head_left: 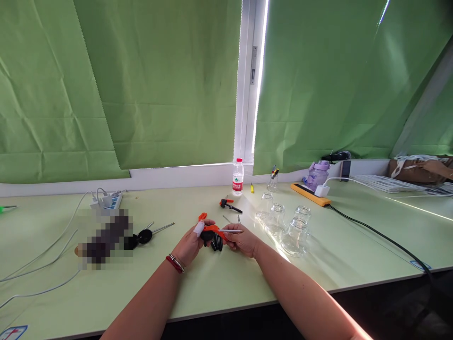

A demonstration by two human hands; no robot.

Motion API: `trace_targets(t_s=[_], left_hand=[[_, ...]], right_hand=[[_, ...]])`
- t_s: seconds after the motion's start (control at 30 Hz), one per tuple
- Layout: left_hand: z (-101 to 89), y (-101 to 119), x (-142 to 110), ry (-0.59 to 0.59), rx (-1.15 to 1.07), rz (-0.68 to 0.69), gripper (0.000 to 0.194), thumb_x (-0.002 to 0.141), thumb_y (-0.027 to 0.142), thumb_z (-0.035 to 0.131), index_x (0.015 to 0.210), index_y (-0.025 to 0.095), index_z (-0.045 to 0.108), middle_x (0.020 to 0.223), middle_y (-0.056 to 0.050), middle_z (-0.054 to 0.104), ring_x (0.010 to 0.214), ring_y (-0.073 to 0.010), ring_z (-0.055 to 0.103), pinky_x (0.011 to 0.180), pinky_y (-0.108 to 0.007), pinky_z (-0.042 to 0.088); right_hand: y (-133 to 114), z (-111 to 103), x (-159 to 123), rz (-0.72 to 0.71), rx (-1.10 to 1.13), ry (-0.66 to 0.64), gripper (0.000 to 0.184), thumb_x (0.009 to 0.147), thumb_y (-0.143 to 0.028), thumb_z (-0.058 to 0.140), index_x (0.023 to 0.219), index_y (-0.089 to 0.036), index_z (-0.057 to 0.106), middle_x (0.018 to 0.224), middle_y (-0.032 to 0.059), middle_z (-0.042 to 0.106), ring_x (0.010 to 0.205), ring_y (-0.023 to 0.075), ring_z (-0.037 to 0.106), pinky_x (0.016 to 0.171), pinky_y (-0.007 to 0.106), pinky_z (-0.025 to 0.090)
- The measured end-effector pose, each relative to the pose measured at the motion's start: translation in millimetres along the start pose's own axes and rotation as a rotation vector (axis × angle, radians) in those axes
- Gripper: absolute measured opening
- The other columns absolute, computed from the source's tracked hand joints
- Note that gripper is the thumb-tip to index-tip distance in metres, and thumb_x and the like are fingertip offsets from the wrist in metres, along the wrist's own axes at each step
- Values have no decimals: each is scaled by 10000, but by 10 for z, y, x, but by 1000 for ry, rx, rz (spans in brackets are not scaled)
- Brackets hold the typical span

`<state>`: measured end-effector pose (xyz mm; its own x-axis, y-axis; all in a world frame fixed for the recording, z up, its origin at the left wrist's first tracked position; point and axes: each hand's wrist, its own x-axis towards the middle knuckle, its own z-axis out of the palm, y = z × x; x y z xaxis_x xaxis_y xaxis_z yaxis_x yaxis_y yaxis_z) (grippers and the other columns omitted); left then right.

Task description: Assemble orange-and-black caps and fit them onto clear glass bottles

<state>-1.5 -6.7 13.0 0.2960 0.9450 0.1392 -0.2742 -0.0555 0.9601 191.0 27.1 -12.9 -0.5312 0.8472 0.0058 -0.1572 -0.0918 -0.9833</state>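
My left hand (194, 243) is closed around an orange and black plastic tool (211, 228), whose exact kind I cannot make out. Something white wraps its thumb. On the other side, my right hand (242, 240) pinches a thin silver metal rod (231, 231), its fingers close against the tool's orange end. Whether rod and tool are joined is not visible. Just below, between the hands, show several black elongated pieces (216, 242). Beyond them on the table lies another orange and black tool (226, 204) with a black shaft.
Several upturned clear glass jars (295, 238) stand to the right. Behind are a water bottle (238, 177), a yellow cutter (252, 188) and a glass holding tools (272, 182). An orange power strip (310, 194) trails a black cable. Black-ended metal tools (144, 236) lie left, beside a blurred patch.
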Motion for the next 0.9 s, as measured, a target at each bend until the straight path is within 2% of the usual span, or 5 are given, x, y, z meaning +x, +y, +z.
trace_targets(t_s=[0.23, 0.4, 0.47, 0.67, 0.9], left_hand=[[-29, 27, 3, 39, -15, 9, 343, 815, 429, 540, 977, 134, 609, 726, -26, 572, 582, -123, 497, 579, -269, 369], [-94, 8, 57, 164, -50, 80, 328, 809, 412, 539, 965, 130, 599, 687, -11, 563, 581, -126, 492, 583, -278, 378], [-122, -4, 85, 216, -70, 109, 313, 802, 403, 534, 944, 129, 588, 638, 0, 551, 557, -128, 487, 574, -280, 376], [-184, -60, 135, 321, -44, 150, 278, 801, 377, 492, 915, 134, 563, 573, 15, 534, 526, -133, 487, 548, -268, 356], [-141, -45, 107, 322, -7, 125, 278, 800, 386, 497, 915, 140, 554, 583, 17, 529, 526, -131, 475, 551, -269, 363]], right_hand=[[30, -48, 51, -23, -110, 19, 316, 673, -425, 716, 822, -166, 612, 670, 15, 621, 479, 71, 431, 453, 220, 291], [52, -351, 175, -134, -454, 596, 154, 755, -251, 585, 880, -173, 630, 754, 27, 621, 611, 123, 516, 599, 269, 421], [54, -454, 207, -191, -735, 670, 157, 786, -198, 530, 876, -178, 657, 842, 54, 641, 742, 161, 558, 708, 297, 437], [83, -438, 299, -192, -1333, 550, 214, 800, -165, 541, 911, -240, 709, 1109, 37, 632, 1071, 235, 470, 899, 350, 319], [72, -370, 334, -174, -1424, 452, 218, 827, -193, 519, 716, -242, 700, 956, 15, 673, 1001, 210, 466, 858, 348, 243]])
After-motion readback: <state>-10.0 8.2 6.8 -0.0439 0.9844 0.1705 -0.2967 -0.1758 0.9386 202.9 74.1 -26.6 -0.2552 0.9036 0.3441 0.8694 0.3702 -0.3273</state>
